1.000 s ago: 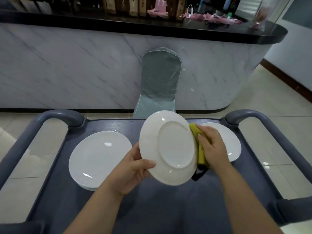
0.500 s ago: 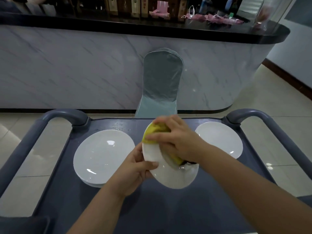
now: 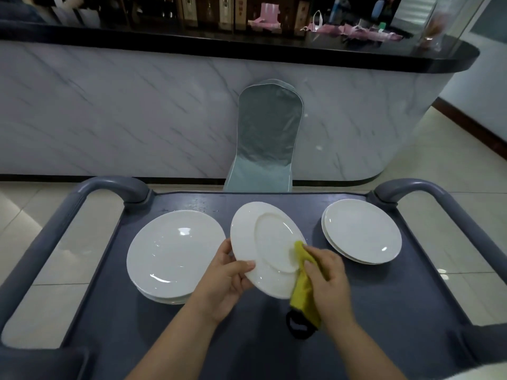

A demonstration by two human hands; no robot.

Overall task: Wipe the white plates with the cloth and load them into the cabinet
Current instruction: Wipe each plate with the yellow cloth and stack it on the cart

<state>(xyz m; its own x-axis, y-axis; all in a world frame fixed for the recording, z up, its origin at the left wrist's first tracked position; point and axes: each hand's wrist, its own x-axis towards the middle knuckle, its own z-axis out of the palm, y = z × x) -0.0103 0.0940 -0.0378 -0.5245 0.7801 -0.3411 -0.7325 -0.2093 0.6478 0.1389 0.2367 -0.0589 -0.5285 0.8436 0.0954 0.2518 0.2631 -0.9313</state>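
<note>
Right hand [image 3: 327,281] curled round yellow cloth [image 3: 303,292], pressing it to the lower right rim of the tilted plate [image 3: 263,242], underside towards camera. Left hand [image 3: 225,281] pinches the plate's left edge, thumb on top. Plate held over grey worktop [image 3: 274,346], between left stack [image 3: 170,250] and right stack [image 3: 362,231]. Judgement: sweep the whole rim and foot ring, turning the plate with the left hand, pinch kept firm. Versus 0.5 s ago: cloth was over the top rim, now at lower right

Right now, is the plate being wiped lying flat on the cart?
No, the left hand holds the plate tilted up off the cart.
</note>
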